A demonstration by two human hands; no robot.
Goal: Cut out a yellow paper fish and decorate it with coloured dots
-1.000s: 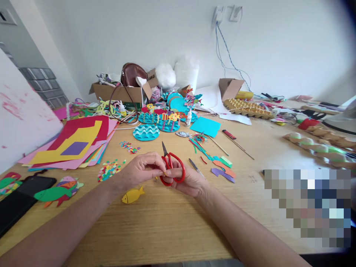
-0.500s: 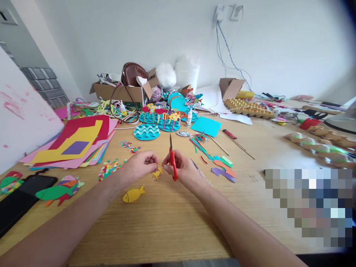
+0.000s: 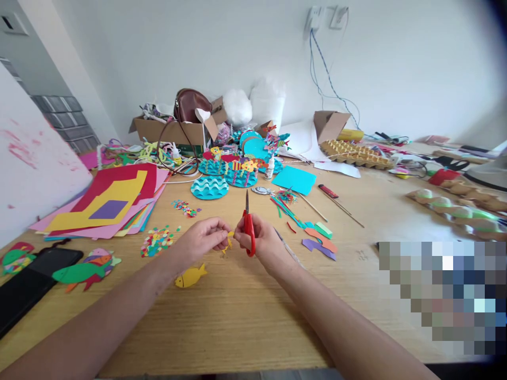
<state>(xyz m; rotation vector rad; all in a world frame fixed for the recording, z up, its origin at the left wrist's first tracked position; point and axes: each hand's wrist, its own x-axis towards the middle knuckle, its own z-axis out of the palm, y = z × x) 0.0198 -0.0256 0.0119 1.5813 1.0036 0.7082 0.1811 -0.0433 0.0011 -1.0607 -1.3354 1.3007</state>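
Red-handled scissors [image 3: 249,232] are held in my right hand [image 3: 259,237], blades together and pointing away from me. My left hand [image 3: 208,235] is closed, its fingertips pinching a small yellow paper scrap [image 3: 229,240]. The right thumb and forefinger come close to the same scrap; whether they touch it I cannot tell. Below my left hand, a yellow paper fish [image 3: 190,276] with a drawn eye and gill line lies flat on the wooden table [image 3: 222,327].
Left are stacked coloured paper [image 3: 103,195], paper dots [image 3: 156,241], a black phone [image 3: 43,285] and cut paper fish [image 3: 81,272]. Blue wave bases [image 3: 209,188], a glue bottle [image 3: 270,168] and a turquoise sheet [image 3: 293,180] stand behind. Right lie paper offcuts [image 3: 320,243], a cutter [image 3: 328,191] and egg cartons [image 3: 455,211].
The yellow scrap has risen slightly between my hands and turned more upright. My left hand has shifted a little right, and the scissors have moved slightly right. The yellow fish stays put.
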